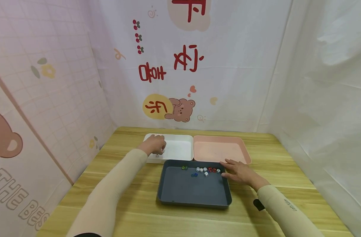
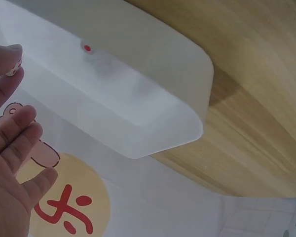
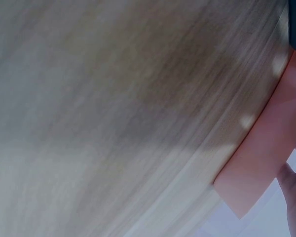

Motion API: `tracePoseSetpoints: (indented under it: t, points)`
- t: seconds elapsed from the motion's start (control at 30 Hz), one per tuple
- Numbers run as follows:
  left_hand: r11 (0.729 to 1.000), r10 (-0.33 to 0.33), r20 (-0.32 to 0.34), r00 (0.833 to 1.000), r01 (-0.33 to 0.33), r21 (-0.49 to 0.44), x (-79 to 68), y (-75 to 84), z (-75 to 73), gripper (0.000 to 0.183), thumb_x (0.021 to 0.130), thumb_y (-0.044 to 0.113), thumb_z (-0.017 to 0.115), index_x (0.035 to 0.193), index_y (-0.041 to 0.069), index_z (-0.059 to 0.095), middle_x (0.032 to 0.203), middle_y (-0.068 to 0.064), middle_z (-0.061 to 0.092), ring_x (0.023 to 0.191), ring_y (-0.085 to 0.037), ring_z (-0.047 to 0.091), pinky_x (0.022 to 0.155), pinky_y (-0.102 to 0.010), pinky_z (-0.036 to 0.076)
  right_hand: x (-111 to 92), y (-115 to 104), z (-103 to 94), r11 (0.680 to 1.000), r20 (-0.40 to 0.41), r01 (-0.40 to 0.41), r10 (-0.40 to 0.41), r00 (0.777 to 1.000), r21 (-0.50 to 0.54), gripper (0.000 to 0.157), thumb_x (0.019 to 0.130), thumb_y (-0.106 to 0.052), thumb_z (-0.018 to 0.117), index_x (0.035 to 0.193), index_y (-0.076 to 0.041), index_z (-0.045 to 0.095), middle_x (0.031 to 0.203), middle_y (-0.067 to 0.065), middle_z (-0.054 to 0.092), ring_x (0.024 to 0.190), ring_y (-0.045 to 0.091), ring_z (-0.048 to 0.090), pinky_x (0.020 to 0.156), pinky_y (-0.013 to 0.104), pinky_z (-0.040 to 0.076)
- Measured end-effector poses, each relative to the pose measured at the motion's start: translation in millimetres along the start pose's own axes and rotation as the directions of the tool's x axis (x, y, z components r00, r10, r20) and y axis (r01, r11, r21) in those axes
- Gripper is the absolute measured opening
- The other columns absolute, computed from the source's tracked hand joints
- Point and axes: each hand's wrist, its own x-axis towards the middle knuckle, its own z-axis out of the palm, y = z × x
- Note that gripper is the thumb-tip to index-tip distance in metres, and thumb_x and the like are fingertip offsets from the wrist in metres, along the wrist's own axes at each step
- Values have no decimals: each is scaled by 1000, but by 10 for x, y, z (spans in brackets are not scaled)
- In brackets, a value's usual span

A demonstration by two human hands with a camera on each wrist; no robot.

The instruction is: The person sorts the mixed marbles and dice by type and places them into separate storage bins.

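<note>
Over the left end of the white tray (image 1: 179, 147), my left hand (image 1: 154, 144) pinches a white die (image 2: 14, 68) between thumb and forefinger, its other fingers spread. Another white die with a red pip (image 2: 87, 48) lies inside that tray. My right hand (image 1: 241, 171) is at the upper right corner of the dark grey tray (image 1: 195, 194), fingers extended; whether they touch the rim I cannot tell. Near that tray's far side lie several white dice (image 1: 201, 170), red dice (image 1: 211, 170), blue dice (image 1: 194, 174) and green dice (image 1: 184, 168).
A pink tray (image 1: 220, 149) stands right of the white one, behind the dark grey tray. All three are on a wooden table (image 1: 133, 204). Printed cloth (image 1: 228, 65) hangs behind the table and at both sides.
</note>
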Motion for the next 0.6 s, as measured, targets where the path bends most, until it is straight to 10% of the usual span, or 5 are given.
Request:
tracePoseSetpoints:
  t: [0.6]
  points:
    - [998,-39,17,999,39,40,48,47,213,16,90,20,71,76,18,64,90,-3,53,84,-21,52,91,-54,43,0,14,13,1000,-17,12,-13,1000,-7,62,98,-46,58,146,-7,50,146,27,45,133,48,42,105,69,27]
